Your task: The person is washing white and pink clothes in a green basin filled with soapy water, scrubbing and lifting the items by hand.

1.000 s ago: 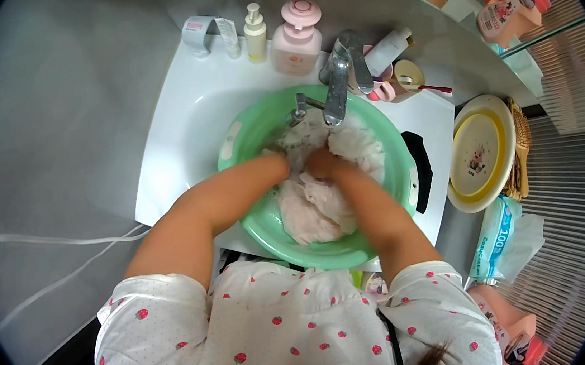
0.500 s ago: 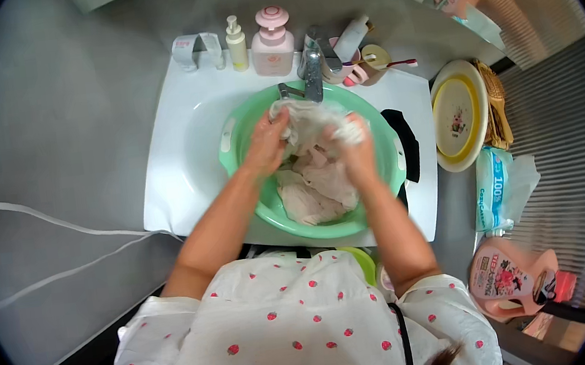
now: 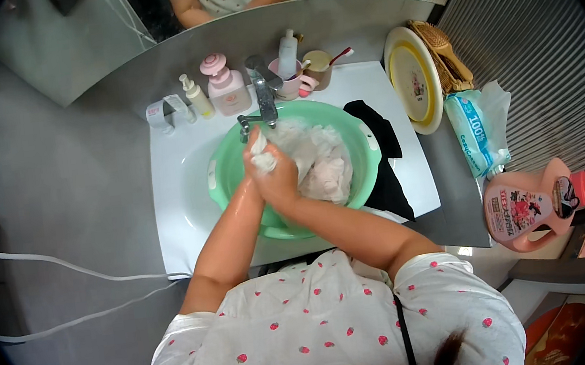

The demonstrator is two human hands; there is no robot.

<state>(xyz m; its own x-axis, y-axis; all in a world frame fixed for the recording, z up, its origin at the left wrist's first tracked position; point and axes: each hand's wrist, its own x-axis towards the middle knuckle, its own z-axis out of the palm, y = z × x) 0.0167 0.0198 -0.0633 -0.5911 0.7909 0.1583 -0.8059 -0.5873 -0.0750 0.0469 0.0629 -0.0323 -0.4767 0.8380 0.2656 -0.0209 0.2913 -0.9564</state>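
Note:
A green plastic basin [image 3: 366, 167] sits in a white sink [image 3: 178, 188] and holds a wet white cloth [image 3: 318, 158]. Both of my hands are pressed together over the basin's left part, each gripping a bunched piece of the cloth. My left hand [image 3: 255, 159] is partly covered by my right hand [image 3: 279, 180], which lies over it. The metal faucet [image 3: 263, 103] stands just behind my hands.
Behind the sink stand a pink pump bottle [image 3: 225, 85], a small cream bottle [image 3: 196, 96] and a pink cup with toothbrushes [image 3: 292, 81]. A black cloth [image 3: 384, 165] hangs over the sink's right side. A yellow-rimmed plate [image 3: 414, 82], a wipes pack [image 3: 476, 136] and a pink detergent jug [image 3: 530, 206] lie to the right.
My hands came together from apart in the basin and shifted left toward the faucet, bunching the cloth. The view has tilted, so the sink now sits more to the centre.

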